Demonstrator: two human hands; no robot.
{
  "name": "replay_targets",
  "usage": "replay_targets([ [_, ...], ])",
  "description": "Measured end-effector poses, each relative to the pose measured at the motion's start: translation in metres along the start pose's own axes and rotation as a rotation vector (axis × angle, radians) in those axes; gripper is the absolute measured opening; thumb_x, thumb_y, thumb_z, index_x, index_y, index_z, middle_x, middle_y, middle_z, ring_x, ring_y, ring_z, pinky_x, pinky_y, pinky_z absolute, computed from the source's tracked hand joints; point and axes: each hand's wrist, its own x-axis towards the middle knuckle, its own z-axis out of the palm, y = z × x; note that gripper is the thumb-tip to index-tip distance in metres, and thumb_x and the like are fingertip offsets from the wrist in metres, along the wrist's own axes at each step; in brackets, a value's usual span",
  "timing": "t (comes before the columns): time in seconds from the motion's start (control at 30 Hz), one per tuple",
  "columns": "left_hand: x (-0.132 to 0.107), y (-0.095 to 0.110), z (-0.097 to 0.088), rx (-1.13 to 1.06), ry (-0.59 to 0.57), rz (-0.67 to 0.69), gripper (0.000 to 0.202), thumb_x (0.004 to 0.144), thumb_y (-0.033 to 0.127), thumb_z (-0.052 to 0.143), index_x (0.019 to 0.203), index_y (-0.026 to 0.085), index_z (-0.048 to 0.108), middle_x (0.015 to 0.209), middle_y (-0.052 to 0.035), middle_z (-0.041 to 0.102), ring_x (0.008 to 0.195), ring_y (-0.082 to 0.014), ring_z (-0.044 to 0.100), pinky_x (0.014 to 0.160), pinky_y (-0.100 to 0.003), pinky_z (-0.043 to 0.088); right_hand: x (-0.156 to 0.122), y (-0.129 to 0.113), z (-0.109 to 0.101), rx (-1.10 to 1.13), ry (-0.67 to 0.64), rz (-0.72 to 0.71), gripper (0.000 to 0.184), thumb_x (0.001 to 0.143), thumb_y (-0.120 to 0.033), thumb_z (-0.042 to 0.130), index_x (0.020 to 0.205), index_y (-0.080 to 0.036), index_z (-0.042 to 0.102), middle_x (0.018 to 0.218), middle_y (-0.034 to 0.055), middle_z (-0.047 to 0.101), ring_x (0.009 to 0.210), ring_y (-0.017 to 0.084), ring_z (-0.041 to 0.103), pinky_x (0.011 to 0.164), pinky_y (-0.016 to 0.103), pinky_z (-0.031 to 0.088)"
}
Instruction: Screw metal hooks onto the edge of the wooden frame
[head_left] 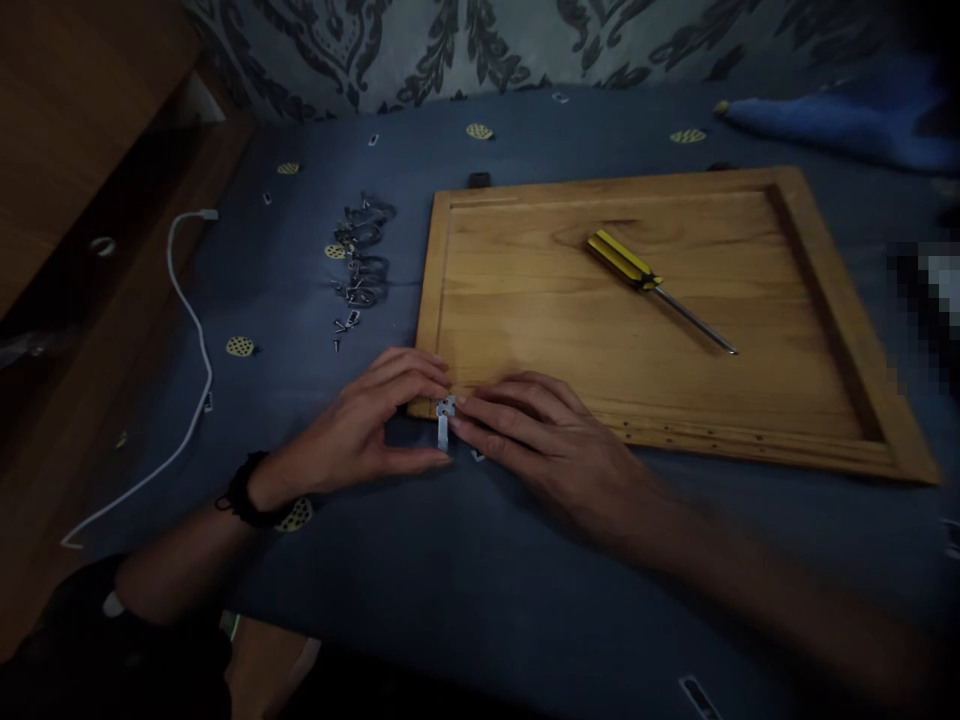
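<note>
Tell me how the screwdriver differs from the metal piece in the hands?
The screwdriver is long with a yellow handle; the metal piece is short and silvery. The screwdriver lies untouched on the panel; the metal piece is held by the left hand and right hand at its corner. Both show metal.

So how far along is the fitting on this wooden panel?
Early. Done: the panel lies flat, holes showing along its near edge, no fitting visibly fixed. In hand: left hand and right hand hold a small bracket at the near-left corner. Remaining: the screwdriver lies untouched on the panel; a hardware pile waits beside it.
</note>
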Motion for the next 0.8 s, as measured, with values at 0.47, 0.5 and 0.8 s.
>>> replay_targets([
  [0.47,-0.006,-0.005,-0.013,0.304,-0.108,-0.024,0.039,0.098,0.034,0.063,0.135,0.022,0.055,0.13,-0.0136,0.052,0.124,-0.0277,0.052,0.104,-0.048,0.052,0.004,0.0,-0.004,0.016,-0.013,0.003,0.038,0.108,-0.016,0.042,0.141,-0.015,0.06,0.133,0.0123,0.072,0.126,0.027,0.059,0.102,0.05,0.054],
  [0.5,-0.005,-0.004,-0.014,0.288,-0.113,-0.022,0.036,0.099,0.031,0.061,0.134,0.022,0.055,0.127,-0.0127,0.053,0.122,-0.0261,0.053,0.103,-0.046,0.053,0.004,0.0,-0.004,0.017,-0.009,-0.001,0.037,0.108,-0.016,0.042,0.14,-0.013,0.061,0.133,0.0126,0.072,0.125,0.027,0.06,0.101,0.05,0.054],
  [0.8,-0.003,-0.002,-0.012,0.176,-0.072,-0.027,0.025,0.102,0.029,0.058,0.126,0.023,0.063,0.108,-0.0067,0.058,0.101,-0.0184,0.061,0.086,-0.032,0.058,0.004,0.002,-0.003,0.015,-0.003,-0.033,0.036,0.108,-0.015,0.041,0.137,-0.007,0.061,0.132,0.0137,0.071,0.122,0.027,0.059,0.102,0.047,0.053],
])
